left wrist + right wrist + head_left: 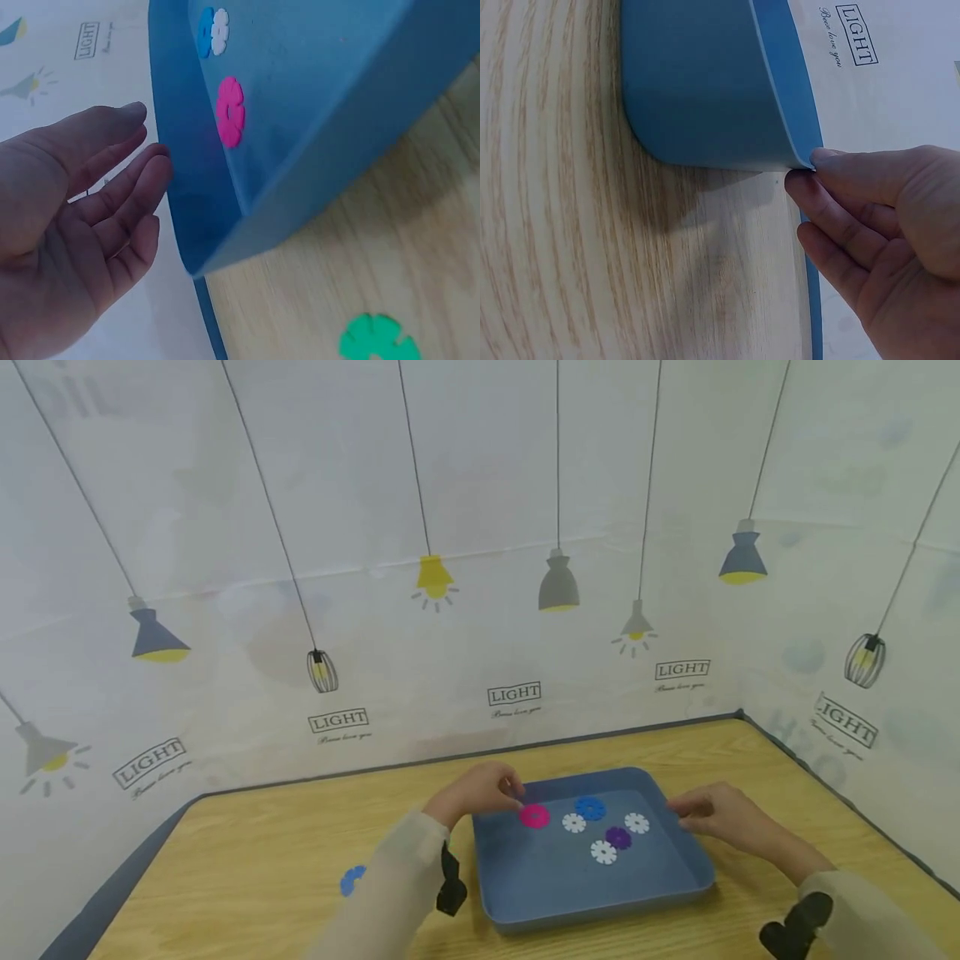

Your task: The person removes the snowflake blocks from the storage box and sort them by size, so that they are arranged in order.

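Note:
A blue-grey tray (547, 893) stands on the wooden table. Thumb and fingers of my right hand (723, 814) pinch its rim on the right side, as the right wrist view also shows. My left hand (480, 793) is by the tray's far left corner, holding nothing; its fingers are loosely bent, with fingertips right at the wall in the left wrist view. Just past those fingertips a pink snowflake building disc (535, 816) lies in the tray. Further right in it are a blue disc (590, 808), a purple disc (618, 837) and several white discs (603, 852).
Left of the tray, a blue disc (352, 881) lies on the table (247, 860), partly hidden by my left sleeve. A green disc (379, 337) is on the wood near the tray's left side. White wall sheets (420, 693) printed with lamps stand behind and beside the table.

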`<state>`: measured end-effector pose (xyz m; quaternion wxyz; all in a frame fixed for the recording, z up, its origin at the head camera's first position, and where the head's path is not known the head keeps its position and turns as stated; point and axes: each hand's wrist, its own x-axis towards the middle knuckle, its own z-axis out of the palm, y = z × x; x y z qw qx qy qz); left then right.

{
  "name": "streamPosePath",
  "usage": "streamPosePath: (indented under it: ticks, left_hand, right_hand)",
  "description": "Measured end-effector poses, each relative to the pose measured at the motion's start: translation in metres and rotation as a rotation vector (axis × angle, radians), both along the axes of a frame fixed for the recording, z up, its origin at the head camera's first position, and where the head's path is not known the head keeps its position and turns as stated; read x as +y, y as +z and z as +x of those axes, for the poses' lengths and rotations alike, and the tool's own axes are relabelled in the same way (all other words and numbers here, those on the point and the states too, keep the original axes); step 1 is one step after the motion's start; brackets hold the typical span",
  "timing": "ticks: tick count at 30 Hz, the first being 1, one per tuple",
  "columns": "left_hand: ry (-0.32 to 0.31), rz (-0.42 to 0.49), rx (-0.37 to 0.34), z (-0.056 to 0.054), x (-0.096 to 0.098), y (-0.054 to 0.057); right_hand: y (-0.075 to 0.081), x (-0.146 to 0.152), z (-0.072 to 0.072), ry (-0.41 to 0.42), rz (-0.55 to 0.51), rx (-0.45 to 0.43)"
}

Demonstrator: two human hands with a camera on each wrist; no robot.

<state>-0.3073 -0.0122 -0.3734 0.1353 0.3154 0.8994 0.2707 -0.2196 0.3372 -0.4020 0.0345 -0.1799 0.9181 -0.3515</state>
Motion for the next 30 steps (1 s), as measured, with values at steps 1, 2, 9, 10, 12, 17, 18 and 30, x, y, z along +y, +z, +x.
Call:
streamPosePath:
  ticks: [1, 2, 9, 10, 12, 17, 18, 30]
  left_hand:
    - [0.002, -0.021, -0.01, -0.001, 0.005, 0.001]
    - [0.0, -0.039, -0.016, -0.002, 0.009, 0.003]
    - [-0.006, -0.178, 0.008, -0.002, 0.033, 0.008]
    - [-0.003, -0.196, 0.015, -0.002, 0.035, 0.008]
    - [0.006, -0.22, 0.014, -0.003, 0.039, 0.007]
    - [0.044, -0.272, 0.014, -0.002, 0.046, 0.002]
    - [0.053, -0.291, 0.022, -0.001, 0.047, 0.001]
    - [0.094, -0.406, 0.055, 0.005, 0.055, -0.003]
  right_hand:
    - [0.0, 0.0, 0.0, -0.009, 0.002, -0.001]
    - [0.0, -0.001, 0.0, -0.012, 0.004, 0.002]
    - [0.001, -0.001, 0.001, 0.006, -0.018, 0.002]
    - [0.001, -0.001, 0.002, 0.015, -0.022, 0.004]
    - [0.0, 0.0, 0.002, 0.023, -0.024, 0.012]
    - [-0.001, 0.001, 0.001, 0.024, -0.019, 0.017]
    - [-0.001, 0.001, 0.001, 0.026, -0.019, 0.017]
    - [-0.001, 0.0, 0.003, 0.026, -0.027, 0.006]
